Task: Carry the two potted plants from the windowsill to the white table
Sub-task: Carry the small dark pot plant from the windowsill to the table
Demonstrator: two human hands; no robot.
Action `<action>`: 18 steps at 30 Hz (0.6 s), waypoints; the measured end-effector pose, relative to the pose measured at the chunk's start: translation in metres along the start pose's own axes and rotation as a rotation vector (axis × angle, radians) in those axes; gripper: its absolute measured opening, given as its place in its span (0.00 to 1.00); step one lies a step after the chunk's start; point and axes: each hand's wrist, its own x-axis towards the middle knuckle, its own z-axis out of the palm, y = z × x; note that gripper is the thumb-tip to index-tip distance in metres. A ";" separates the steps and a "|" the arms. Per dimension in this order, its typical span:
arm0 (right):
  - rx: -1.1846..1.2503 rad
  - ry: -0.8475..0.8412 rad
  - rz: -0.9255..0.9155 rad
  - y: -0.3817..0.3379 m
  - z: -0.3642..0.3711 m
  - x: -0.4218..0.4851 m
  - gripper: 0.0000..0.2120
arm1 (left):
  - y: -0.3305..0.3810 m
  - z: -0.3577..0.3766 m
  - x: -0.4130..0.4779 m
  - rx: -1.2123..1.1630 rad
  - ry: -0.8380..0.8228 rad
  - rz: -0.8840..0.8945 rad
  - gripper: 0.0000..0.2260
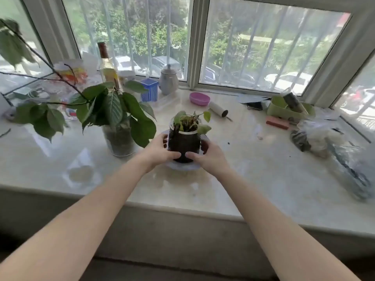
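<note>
A small potted plant (184, 141), a clear pot full of dark soil with wilted yellow-green leaves, stands on a pale saucer (178, 166) in the middle of the marble windowsill (253, 165). My left hand (160, 152) wraps its left side and my right hand (207, 156) its right side, thumbs on the front. A second, larger potted plant (119, 141) with big dark green leaves stands in a clear pot just to the left, untouched. The white table is out of sight.
Behind the plants stand a tall bottle (106, 63), a blue striped box (149, 90), a grey jar (168, 80) and a pink dish (199, 98). On the right lie a green box (284, 111), a pink block (277, 122) and plastic bags (332, 151).
</note>
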 end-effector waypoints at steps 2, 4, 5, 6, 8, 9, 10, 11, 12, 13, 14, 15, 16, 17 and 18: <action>-0.013 -0.017 0.018 0.001 -0.003 0.007 0.28 | 0.001 0.004 0.003 0.004 -0.003 0.010 0.28; -0.034 -0.032 0.033 0.003 -0.005 0.013 0.27 | -0.001 0.007 0.004 -0.018 -0.003 -0.003 0.30; -0.029 -0.034 0.031 0.004 -0.004 0.018 0.26 | -0.002 0.006 0.006 -0.021 0.002 -0.008 0.31; -0.025 -0.040 0.031 0.004 -0.003 0.020 0.26 | -0.001 0.007 0.007 -0.016 0.006 -0.005 0.31; -0.016 -0.069 0.033 0.006 -0.003 0.027 0.28 | 0.001 0.006 0.009 -0.005 0.001 -0.003 0.29; -0.016 -0.091 0.034 0.006 -0.003 0.030 0.30 | 0.002 0.006 0.011 0.003 -0.001 -0.005 0.28; -0.020 -0.110 0.031 0.007 -0.004 0.034 0.32 | 0.002 0.005 0.012 0.012 0.002 -0.005 0.27; -0.024 -0.126 0.024 0.007 -0.005 0.037 0.33 | 0.002 0.005 0.013 0.022 0.001 -0.007 0.27; -0.029 -0.141 0.014 0.008 -0.005 0.040 0.34 | 0.002 0.005 0.015 0.039 0.000 -0.006 0.27; -0.026 -0.152 0.005 0.009 -0.006 0.042 0.34 | 0.002 0.006 0.016 0.060 0.001 -0.007 0.28; -0.020 -0.157 -0.001 0.010 -0.006 0.043 0.34 | 0.002 0.006 0.017 0.083 0.007 -0.005 0.28; -0.013 -0.156 -0.004 0.011 -0.006 0.044 0.34 | 0.002 0.007 0.018 0.101 0.017 -0.004 0.29; -0.009 -0.151 -0.005 0.012 -0.005 0.045 0.34 | 0.002 0.007 0.018 0.116 0.036 0.000 0.29; -0.003 -0.144 -0.002 0.012 -0.004 0.044 0.34 | 0.000 0.007 0.019 0.132 0.053 0.002 0.29; 0.001 -0.136 0.000 0.012 -0.004 0.045 0.34 | 0.001 0.008 0.019 0.142 0.065 0.005 0.29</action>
